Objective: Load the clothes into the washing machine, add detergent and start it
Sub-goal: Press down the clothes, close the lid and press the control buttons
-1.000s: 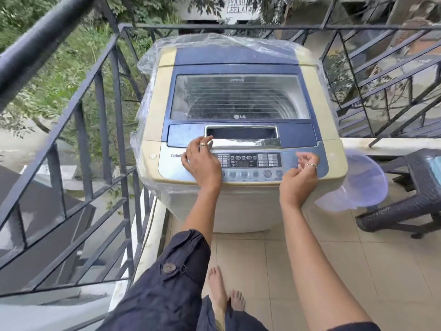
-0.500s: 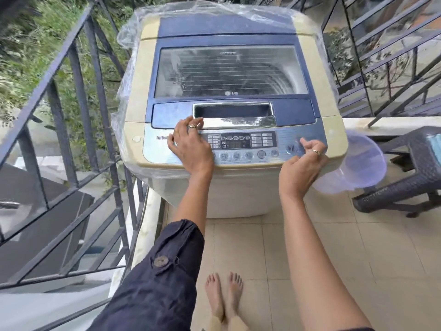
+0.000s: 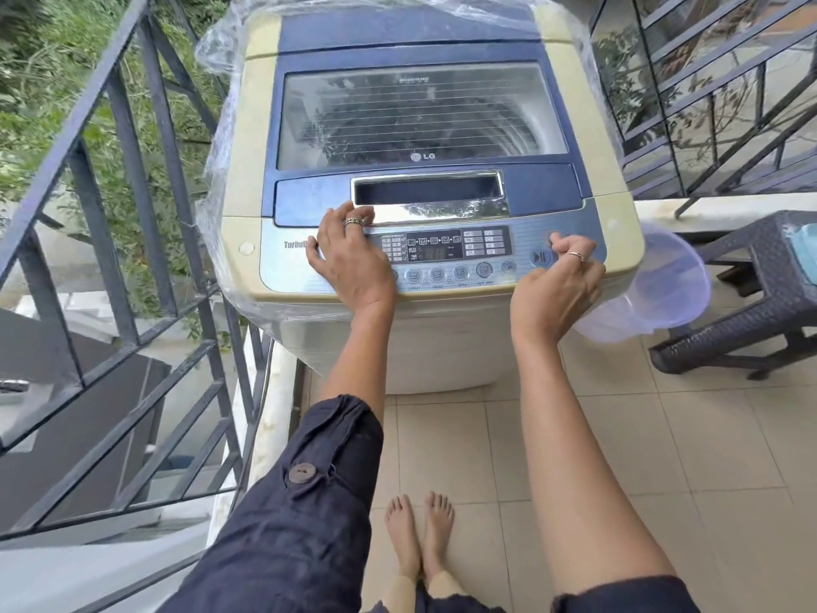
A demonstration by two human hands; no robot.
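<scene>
From the head camera I look down on the washer (image 3: 424, 126), a top-loader standing on the tiled floor (image 3: 663, 435) in a balcony corner, with a railing (image 3: 132, 214) to its left. Its lid (image 3: 420, 112) is shut, and through the clear window I make out the ribbed drum, though I cannot tell whether clothes lie inside. A plastic sheet (image 3: 221, 148) wraps its back and sides. My left hand (image 3: 349, 254) lies flat and spread on the left part of the panel (image 3: 460, 254), fingertips reaching the lid's handle recess; this grip is open and has hold of nothing. My right hand (image 3: 557, 285) is curled loosely at the right end of the panel, knuckles bent just beside the start button (image 3: 539, 257); I cannot tell if a fingertip touches it, and the grip closes on nothing I can see. A pale tub (image 3: 654, 294) sits just right of the washer, leaning against a dark wicker stool (image 3: 760, 303). Bare feet (image 3: 420, 533) stand together on the tiles below.
</scene>
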